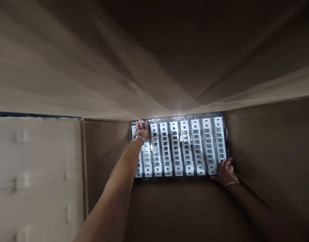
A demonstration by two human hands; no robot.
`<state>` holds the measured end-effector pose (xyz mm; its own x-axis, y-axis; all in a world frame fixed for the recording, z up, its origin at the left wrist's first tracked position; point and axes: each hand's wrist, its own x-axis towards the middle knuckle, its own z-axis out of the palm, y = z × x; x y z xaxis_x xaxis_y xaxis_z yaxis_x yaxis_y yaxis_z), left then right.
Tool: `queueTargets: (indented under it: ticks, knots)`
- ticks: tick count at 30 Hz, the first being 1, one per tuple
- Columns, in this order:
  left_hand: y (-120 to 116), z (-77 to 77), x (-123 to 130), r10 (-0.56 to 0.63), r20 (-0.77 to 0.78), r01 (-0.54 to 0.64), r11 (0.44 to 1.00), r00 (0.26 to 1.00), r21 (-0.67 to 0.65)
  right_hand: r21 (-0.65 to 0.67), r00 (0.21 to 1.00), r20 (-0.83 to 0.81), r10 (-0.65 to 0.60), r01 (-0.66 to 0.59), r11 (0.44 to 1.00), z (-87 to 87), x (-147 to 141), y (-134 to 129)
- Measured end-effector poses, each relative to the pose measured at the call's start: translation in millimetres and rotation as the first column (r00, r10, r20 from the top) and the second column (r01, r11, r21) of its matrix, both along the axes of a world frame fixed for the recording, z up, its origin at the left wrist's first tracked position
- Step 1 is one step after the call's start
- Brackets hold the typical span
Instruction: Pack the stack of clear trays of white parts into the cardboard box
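Carton: from my remote station I'm looking into a large brown cardboard carton [270, 144], with a wide shadowed cardboard flap [94, 64] filling the top of my view.

Left side: a pale cardboard panel with raised square bumps [38, 174] runs down the edge of the view, with a thin dark blue strip [31, 114] along its top edge.

Carton interior: brown cardboard lies to the left, right and near side of the rack, and a crease runs along its far edge.

Rack: a clear-framed rack [179, 117] sits deep in the carton, closer to the far side, between the left and right cardboard faces.

Strips: nine white slotted strips [187, 148] stand side by side across the clear-framed rack, each with a column of square windows. I can't read what sits behind those windows.

Left hand: my left hand [141, 131] lies on the rack's far left corner, fingers spread and not clenched, covering part of the first strips. A metal wristwatch [138, 137] sits on the wrist.

Right hand: my right hand [225, 172] is at the rack's near right corner, fingers curled against it. I can't tell if it is actually gripping. A thin metal bangle [231, 184] circles the wrist.
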<state>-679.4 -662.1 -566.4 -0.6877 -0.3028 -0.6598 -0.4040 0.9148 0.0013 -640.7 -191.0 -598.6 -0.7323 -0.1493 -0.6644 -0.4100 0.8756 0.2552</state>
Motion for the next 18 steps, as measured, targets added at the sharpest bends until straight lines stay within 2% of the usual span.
queueTargets:
  ticks: [3,4,6,9,12,15,18]
  knots:
    - [5.5,27.8,14.1,-0.012,0.005,0.012,1.000,1.000,-0.026,0.018,0.995,0.014,-0.097,0.096,0.995,16.6,-5.0,-21.8]
    - [10.9,35.0,25.5,-0.044,0.004,0.044,0.998,0.999,-0.042,0.005,0.995,0.005,-0.103,0.103,0.995,21.4,-4.4,-31.5]
    - [27.5,40.8,58.1,-0.142,0.030,0.143,0.988,0.989,-0.050,-0.055,0.999,0.011,-0.039,0.040,0.998,28.0,0.5,-51.6]
    - [60.7,25.1,116.5,-0.227,0.144,0.220,0.973,0.963,0.066,-0.116,0.993,0.077,0.092,-0.082,0.990,26.0,13.0,-73.1]
    - [87.9,-4.0,159.0,-0.205,0.134,0.189,0.975,0.970,0.119,-0.136,0.990,0.120,0.074,-0.058,0.989,11.1,23.2,-76.7]
    - [97.2,-22.2,173.6,-0.154,0.103,0.143,0.984,0.983,0.104,-0.218,0.995,0.066,0.074,-0.058,0.974,-5.2,27.6,-72.4]
    - [93.5,-23.7,169.0,-0.142,0.079,0.130,0.981,0.987,0.141,-0.243,0.999,0.031,0.031,-0.023,0.970,-12.0,27.0,-71.1]
